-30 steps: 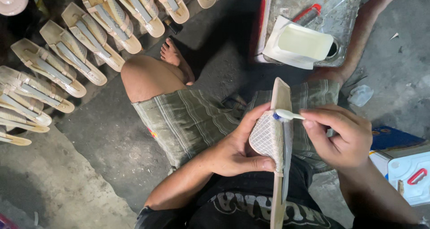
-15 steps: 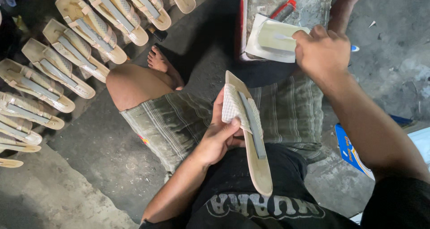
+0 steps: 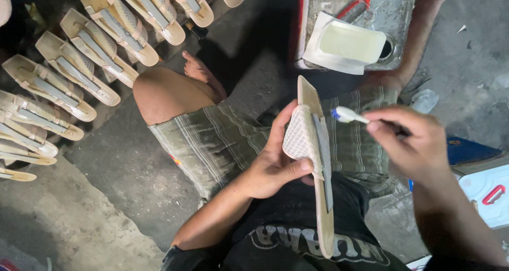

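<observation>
Left hand point(image 3: 275, 167): gripping the sandal sole point(image 3: 313, 160) edge-up over the lap. Right hand point(image 3: 411, 141): pinching the toothbrush point(image 3: 347, 114), having returned from the glue tray point(image 3: 350, 43) beyond the sole; bristles nearing the sole's strap, likely freshly loaded.

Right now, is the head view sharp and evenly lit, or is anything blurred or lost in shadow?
Head view: the left hand and sandal sole are fairly sharp; the right hand with the toothbrush is slightly motion-blurred; deep shadow hides the floor near the foot; the sandals at left are evenly lit.
</observation>
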